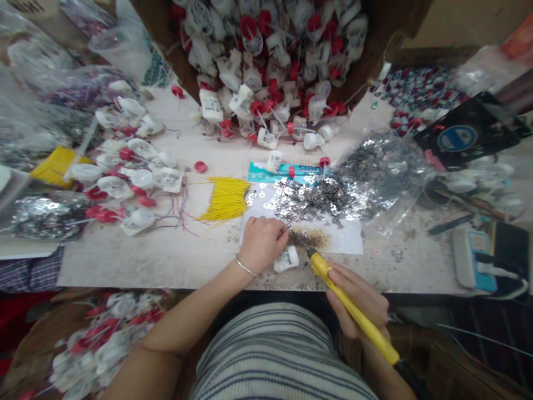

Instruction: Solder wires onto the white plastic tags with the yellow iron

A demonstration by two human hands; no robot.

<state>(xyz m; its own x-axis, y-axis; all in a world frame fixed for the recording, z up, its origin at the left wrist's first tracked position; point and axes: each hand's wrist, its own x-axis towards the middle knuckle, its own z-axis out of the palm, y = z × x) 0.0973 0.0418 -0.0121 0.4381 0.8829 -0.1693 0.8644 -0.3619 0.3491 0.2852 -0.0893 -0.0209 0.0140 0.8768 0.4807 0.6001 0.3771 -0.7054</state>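
My right hand [360, 297] is wrapped round a yellow electric screwdriver or similar tool [353, 311], whose dark tip points up and left over a patch of brown grains [316, 239]. My left hand [266, 241] is closed at the edge of the white paper [350, 239]; what its fingers pinch, if anything, is too small to make out. Just below its fingertips lies a small white plastic part [286, 259]. Beyond both hands a heap of small silvery metal pieces [320, 197] spreads over the paper. A bundle of yellow wires [228, 199] lies to the left.
An open box [383, 61] tipped toward me spills white and red parts at the back. More white assemblies [137, 178] lie at left. On the right are a plastic bag of metal pieces [387, 172], a black box [474, 130] and a power socket [474, 258].
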